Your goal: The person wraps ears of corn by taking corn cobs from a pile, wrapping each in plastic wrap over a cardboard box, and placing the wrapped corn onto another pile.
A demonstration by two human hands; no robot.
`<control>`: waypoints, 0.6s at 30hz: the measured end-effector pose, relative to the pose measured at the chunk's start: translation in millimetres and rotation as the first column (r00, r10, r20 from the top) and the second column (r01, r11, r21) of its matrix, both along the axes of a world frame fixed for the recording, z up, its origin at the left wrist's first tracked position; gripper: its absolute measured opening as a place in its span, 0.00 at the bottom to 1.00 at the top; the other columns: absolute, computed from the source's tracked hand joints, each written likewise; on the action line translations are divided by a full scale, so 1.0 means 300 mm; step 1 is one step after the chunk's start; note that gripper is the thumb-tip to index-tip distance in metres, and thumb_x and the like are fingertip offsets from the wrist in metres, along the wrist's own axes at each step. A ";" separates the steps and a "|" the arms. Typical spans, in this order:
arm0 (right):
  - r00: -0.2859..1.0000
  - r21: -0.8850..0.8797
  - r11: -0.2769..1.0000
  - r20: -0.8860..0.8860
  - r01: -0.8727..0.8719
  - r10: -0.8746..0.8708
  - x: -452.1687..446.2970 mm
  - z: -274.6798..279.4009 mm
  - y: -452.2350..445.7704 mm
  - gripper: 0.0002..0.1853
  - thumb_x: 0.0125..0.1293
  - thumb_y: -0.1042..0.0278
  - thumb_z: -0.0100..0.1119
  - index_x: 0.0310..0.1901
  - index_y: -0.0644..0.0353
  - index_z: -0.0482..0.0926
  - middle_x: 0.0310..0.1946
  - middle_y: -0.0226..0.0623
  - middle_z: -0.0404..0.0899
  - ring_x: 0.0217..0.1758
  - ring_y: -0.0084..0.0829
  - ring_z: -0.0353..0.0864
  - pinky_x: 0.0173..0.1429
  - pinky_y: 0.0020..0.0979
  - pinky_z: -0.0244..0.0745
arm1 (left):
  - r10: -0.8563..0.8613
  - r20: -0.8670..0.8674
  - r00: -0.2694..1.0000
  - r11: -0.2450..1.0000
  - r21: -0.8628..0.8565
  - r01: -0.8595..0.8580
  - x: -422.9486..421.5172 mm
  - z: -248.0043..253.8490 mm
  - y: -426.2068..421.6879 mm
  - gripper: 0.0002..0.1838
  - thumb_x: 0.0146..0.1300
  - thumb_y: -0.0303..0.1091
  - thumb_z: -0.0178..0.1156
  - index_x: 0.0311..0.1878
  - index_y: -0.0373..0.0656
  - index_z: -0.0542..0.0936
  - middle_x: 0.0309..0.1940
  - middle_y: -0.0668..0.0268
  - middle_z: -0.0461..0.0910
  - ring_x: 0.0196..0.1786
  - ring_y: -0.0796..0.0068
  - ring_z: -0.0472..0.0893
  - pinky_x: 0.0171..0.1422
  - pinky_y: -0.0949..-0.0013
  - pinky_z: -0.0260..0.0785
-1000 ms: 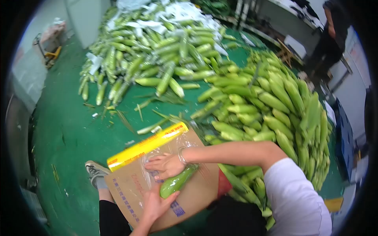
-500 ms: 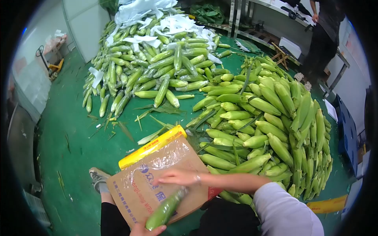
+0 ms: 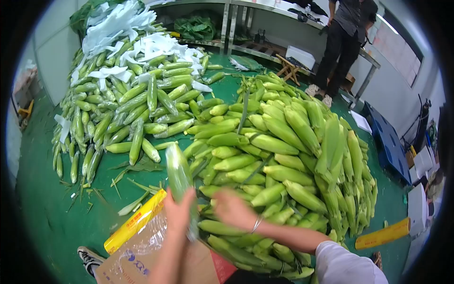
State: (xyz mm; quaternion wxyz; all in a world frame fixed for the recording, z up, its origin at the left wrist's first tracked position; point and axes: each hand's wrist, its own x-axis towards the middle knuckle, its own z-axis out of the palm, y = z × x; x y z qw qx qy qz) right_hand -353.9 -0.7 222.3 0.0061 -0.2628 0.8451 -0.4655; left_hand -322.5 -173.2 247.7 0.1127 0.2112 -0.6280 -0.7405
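My left hand [image 3: 179, 208] grips a film-wrapped ear of corn [image 3: 178, 173], raised upright above the cardboard box. Over the near edge of the unwrapped corn pile [image 3: 283, 137] is my right hand [image 3: 231, 208], blurred, its fingers too smeared to read. Below, the cardboard box [image 3: 137, 251] shows printing and shiny film on top, with a yellow film roll [image 3: 135, 222] along its far edge. Wrapped ears [image 3: 137, 106] lie in a large heap at the upper left, partly covered by pale foam nets [image 3: 111, 33].
A person [image 3: 343, 38] stands at the back right near a metal table [image 3: 369, 59]. A wooden stool [image 3: 289, 70], a blue pallet [image 3: 383, 142] and another yellow roll [image 3: 383, 234] are also there. Husk scraps [image 3: 137, 189] lie on the green floor.
The view has swung right. My left hand has lifted the wrapped ear off the box and moved it forward. My right hand has left the box and moved over to the corn pile.
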 end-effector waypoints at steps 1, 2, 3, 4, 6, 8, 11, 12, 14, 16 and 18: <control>0.991 0.199 0.976 0.075 0.091 -0.108 -0.163 0.005 0.044 0.17 0.57 0.69 0.57 0.48 0.66 0.73 0.37 0.50 0.75 0.40 0.48 0.76 0.48 0.41 0.74 | -0.017 0.064 0.998 0.999 0.033 0.014 -0.151 0.007 -0.083 0.26 0.59 0.41 0.66 0.54 0.37 0.71 0.33 0.60 0.78 0.27 0.71 0.79 0.28 0.71 0.74; 0.989 0.439 0.889 -0.116 0.131 -0.089 -0.290 -0.017 0.085 0.18 0.58 0.68 0.57 0.48 0.69 0.72 0.39 0.52 0.74 0.43 0.51 0.75 0.52 0.43 0.73 | 0.067 -0.021 0.998 0.998 0.021 -0.067 -0.306 0.007 -0.153 0.28 0.60 0.46 0.65 0.55 0.38 0.71 0.34 0.61 0.77 0.28 0.71 0.80 0.26 0.71 0.73; 0.966 0.597 0.789 -0.258 0.144 0.018 -0.417 -0.135 0.125 0.22 0.56 0.65 0.59 0.48 0.72 0.70 0.42 0.55 0.75 0.46 0.52 0.75 0.55 0.44 0.73 | 0.077 -0.080 0.994 0.996 0.044 -0.074 -0.445 0.018 -0.241 0.33 0.60 0.51 0.64 0.60 0.37 0.69 0.43 0.56 0.77 0.39 0.65 0.81 0.39 0.64 0.77; 0.992 0.752 0.657 -0.028 -0.058 0.120 -0.508 -0.177 0.158 0.27 0.55 0.56 0.63 0.47 0.73 0.72 0.46 0.58 0.76 0.50 0.53 0.76 0.57 0.43 0.74 | 0.063 -0.247 0.967 0.997 0.049 -0.053 -0.610 -0.005 -0.359 0.39 0.60 0.54 0.64 0.66 0.36 0.65 0.56 0.51 0.74 0.53 0.61 0.77 0.57 0.58 0.72; 0.944 0.893 0.307 0.316 -0.328 0.090 -0.557 -0.138 0.158 0.35 0.48 0.41 0.69 0.43 0.69 0.78 0.49 0.59 0.78 0.52 0.50 0.79 0.57 0.42 0.75 | 0.030 -0.295 0.955 0.994 0.106 0.001 -0.666 0.105 -0.449 0.38 0.65 0.53 0.59 0.69 0.39 0.60 0.64 0.55 0.69 0.61 0.62 0.74 0.63 0.57 0.66; 0.981 0.961 0.212 0.156 -0.178 0.116 -0.529 -0.172 0.227 0.36 0.45 0.46 0.72 0.49 0.66 0.75 0.51 0.52 0.76 0.56 0.47 0.77 0.58 0.42 0.74 | -0.058 -0.260 0.964 0.982 -0.189 0.008 -0.475 0.238 -0.527 0.36 0.65 0.50 0.61 0.67 0.36 0.63 0.58 0.55 0.73 0.57 0.66 0.76 0.59 0.64 0.68; 0.986 0.926 0.345 0.123 -0.155 0.113 -0.503 -0.105 0.200 0.34 0.44 0.51 0.73 0.52 0.60 0.75 0.52 0.46 0.76 0.55 0.47 0.77 0.56 0.44 0.75 | 0.080 -0.011 0.997 0.686 -0.725 -0.063 0.015 0.142 -0.757 0.24 0.61 0.39 0.64 0.56 0.35 0.73 0.36 0.61 0.81 0.39 0.75 0.79 0.44 0.69 0.72; 0.984 0.859 0.488 0.084 -0.151 0.157 -0.497 -0.098 0.182 0.33 0.44 0.51 0.73 0.50 0.60 0.76 0.50 0.47 0.76 0.54 0.48 0.77 0.56 0.44 0.74 | 0.219 0.100 0.971 0.549 -0.835 -0.037 0.223 0.097 -0.821 0.18 0.60 0.38 0.64 0.48 0.36 0.75 0.29 0.63 0.78 0.32 0.74 0.78 0.37 0.66 0.70; 0.934 0.648 0.760 -0.236 -0.055 0.269 -0.419 -0.024 0.052 0.31 0.43 0.55 0.73 0.47 0.65 0.73 0.45 0.50 0.75 0.50 0.50 0.75 0.56 0.44 0.72 | 0.512 0.253 0.821 0.362 -0.930 0.060 0.628 0.040 -0.840 0.16 0.59 0.40 0.65 0.39 0.38 0.74 0.22 0.57 0.75 0.25 0.63 0.76 0.30 0.61 0.68; 0.913 0.394 0.895 -0.248 -0.209 0.323 -0.276 0.112 -0.176 0.29 0.47 0.63 0.70 0.49 0.65 0.69 0.46 0.52 0.73 0.50 0.51 0.73 0.54 0.44 0.72 | 0.599 0.465 0.651 0.464 -0.865 0.191 0.905 0.022 -0.757 0.19 0.59 0.44 0.64 0.38 0.37 0.73 0.24 0.56 0.77 0.27 0.55 0.77 0.33 0.56 0.69; 0.842 0.345 0.867 -0.279 -0.360 0.461 -0.110 0.204 -0.395 0.29 0.45 0.65 0.72 0.49 0.63 0.70 0.44 0.49 0.74 0.48 0.50 0.75 0.53 0.43 0.73 | 0.626 0.529 0.574 0.454 -0.845 0.283 1.039 -0.014 -0.669 0.22 0.60 0.50 0.62 0.37 0.37 0.73 0.26 0.54 0.79 0.29 0.50 0.80 0.36 0.52 0.71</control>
